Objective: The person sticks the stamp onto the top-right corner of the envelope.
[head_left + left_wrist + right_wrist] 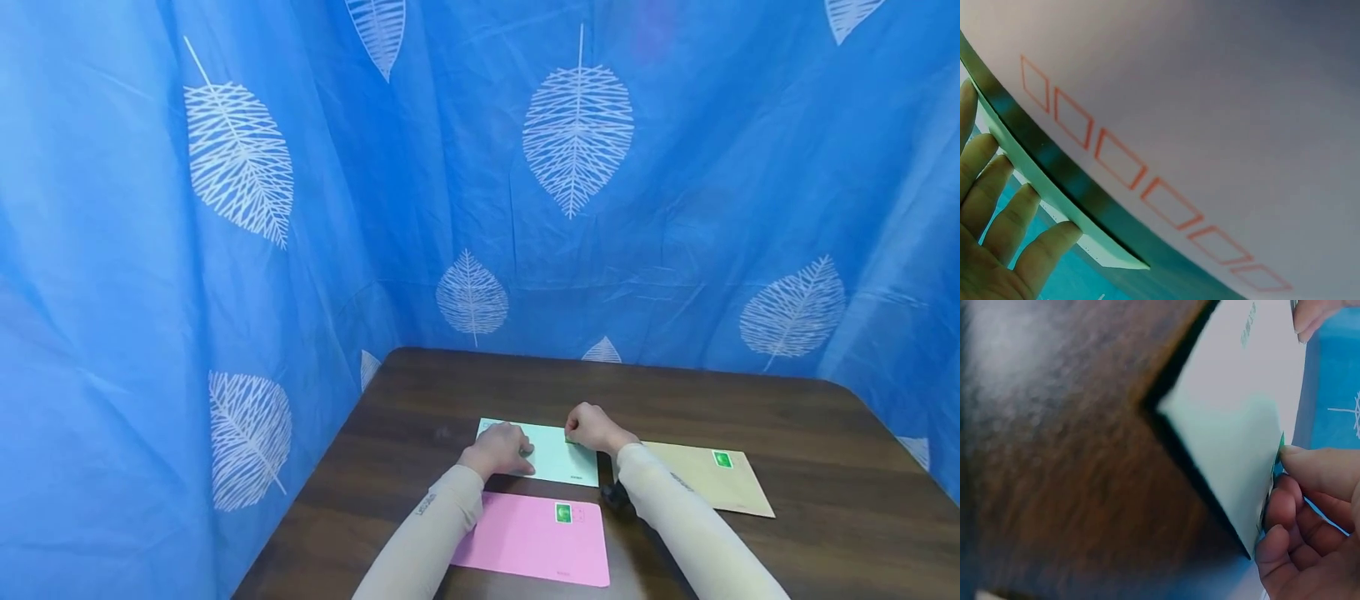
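Observation:
A mint-green envelope (551, 462) lies on the table. My left hand (501, 450) rests on its left part, fingers spread and fairly straight; in the left wrist view the fingertips (1063, 232) touch its surface. At the envelope's upper right corner, my right hand (596, 428) pinches a small green stamp (1282, 445) between thumb and fingers, right against the paper. Most of that stamp is hidden by the fingers. Nearer to me lies a pink envelope (525, 542) with a green stamp (563, 512) on its upper right, partly under my left sleeve.
To the right is a beige envelope (705, 479) bearing another green stamp (722, 459); my right forearm crosses over its left part. The dark wooden table (420, 400) has rounded far corners. Blue curtains (420, 208) with white leaf prints hang behind it and along the left.

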`<state>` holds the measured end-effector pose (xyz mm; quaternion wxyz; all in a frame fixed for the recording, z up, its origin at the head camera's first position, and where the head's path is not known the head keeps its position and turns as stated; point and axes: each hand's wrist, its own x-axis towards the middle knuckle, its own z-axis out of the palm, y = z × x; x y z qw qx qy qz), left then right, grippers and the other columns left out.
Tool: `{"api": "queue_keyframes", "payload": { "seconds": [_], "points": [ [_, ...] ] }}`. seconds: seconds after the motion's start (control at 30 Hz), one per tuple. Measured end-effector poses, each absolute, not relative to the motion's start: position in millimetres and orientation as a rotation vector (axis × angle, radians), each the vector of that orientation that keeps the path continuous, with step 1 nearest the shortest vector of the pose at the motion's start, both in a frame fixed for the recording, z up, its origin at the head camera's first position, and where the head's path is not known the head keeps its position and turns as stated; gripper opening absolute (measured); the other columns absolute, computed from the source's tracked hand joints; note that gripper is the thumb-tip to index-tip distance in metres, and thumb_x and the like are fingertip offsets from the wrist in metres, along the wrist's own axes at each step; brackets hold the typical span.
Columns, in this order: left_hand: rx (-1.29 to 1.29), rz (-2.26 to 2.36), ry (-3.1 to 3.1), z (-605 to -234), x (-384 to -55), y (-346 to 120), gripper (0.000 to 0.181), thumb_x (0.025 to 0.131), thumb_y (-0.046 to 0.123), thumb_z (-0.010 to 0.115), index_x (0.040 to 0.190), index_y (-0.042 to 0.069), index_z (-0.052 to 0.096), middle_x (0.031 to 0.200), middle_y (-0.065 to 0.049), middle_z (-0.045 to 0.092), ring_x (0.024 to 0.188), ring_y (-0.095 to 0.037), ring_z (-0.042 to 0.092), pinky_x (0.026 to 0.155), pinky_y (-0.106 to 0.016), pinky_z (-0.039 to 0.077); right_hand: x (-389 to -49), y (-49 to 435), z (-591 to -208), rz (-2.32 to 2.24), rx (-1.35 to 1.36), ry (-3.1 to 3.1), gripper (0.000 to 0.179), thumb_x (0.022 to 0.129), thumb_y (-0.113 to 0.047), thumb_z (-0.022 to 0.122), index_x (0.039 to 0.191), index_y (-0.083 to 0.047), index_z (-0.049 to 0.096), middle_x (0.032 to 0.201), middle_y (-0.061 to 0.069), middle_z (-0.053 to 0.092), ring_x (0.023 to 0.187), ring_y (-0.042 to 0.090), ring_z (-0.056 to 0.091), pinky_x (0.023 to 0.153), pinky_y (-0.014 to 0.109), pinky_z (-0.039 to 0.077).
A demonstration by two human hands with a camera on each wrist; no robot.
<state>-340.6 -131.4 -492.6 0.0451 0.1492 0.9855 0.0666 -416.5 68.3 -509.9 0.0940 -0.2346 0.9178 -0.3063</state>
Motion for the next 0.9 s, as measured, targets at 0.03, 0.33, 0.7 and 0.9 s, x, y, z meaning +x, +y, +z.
{"api": "queue_keyframes", "payload": {
  "seconds": [0.03, 0.33, 0.7, 0.9],
  "points": [
    [0.457, 0.202, 3.014, -491.8, -341.3, -131.6, 0.037, 0.079, 0.038, 0.083, 0.113, 0.023, 0.078, 0.114, 0.009, 0.076, 0.110, -0.017, 0.068, 0.093, -0.027, 0.054, -416.8, 67.8, -509.1, -0.909, -0.694, 2.724, 0.015, 0.088, 0.003, 0.067, 0.076, -0.005, 0.072, 0.077, 0.003, 0.067, 0.065, 0.015, 0.052, 0.061, 0.028, 0.045],
    [0.467, 0.210, 2.993, -494.2, -343.1, -133.0, 0.038, 0.081, 0.039, 0.082, 0.115, 0.023, 0.078, 0.115, 0.007, 0.076, 0.107, -0.017, 0.069, 0.092, -0.027, 0.054, -418.6, 66.9, -508.8, -0.850, -0.640, 2.731, 0.008, 0.087, 0.002, 0.069, 0.084, -0.004, 0.073, 0.084, 0.005, 0.069, 0.073, 0.016, 0.056, 0.066, 0.031, 0.051],
    [0.468, 0.197, 2.994, -493.0, -341.8, -132.9, 0.038, 0.080, 0.039, 0.082, 0.115, 0.023, 0.078, 0.116, 0.007, 0.075, 0.110, -0.019, 0.068, 0.095, -0.028, 0.054, -418.2, 65.1, -506.4, -0.785, -0.662, 2.761, 0.006, 0.086, -0.001, 0.072, 0.092, -0.001, 0.073, 0.092, 0.009, 0.071, 0.078, 0.018, 0.060, 0.072, 0.035, 0.055],
    [0.454, 0.198, 2.997, -493.6, -341.9, -132.0, 0.039, 0.080, 0.039, 0.083, 0.114, 0.023, 0.078, 0.117, 0.007, 0.075, 0.111, -0.018, 0.069, 0.094, -0.027, 0.054, -417.8, 65.9, -506.9, -0.786, -0.661, 2.762, 0.009, 0.085, -0.002, 0.073, 0.094, 0.000, 0.072, 0.094, 0.010, 0.070, 0.078, 0.018, 0.059, 0.071, 0.034, 0.055]
  ]
}}
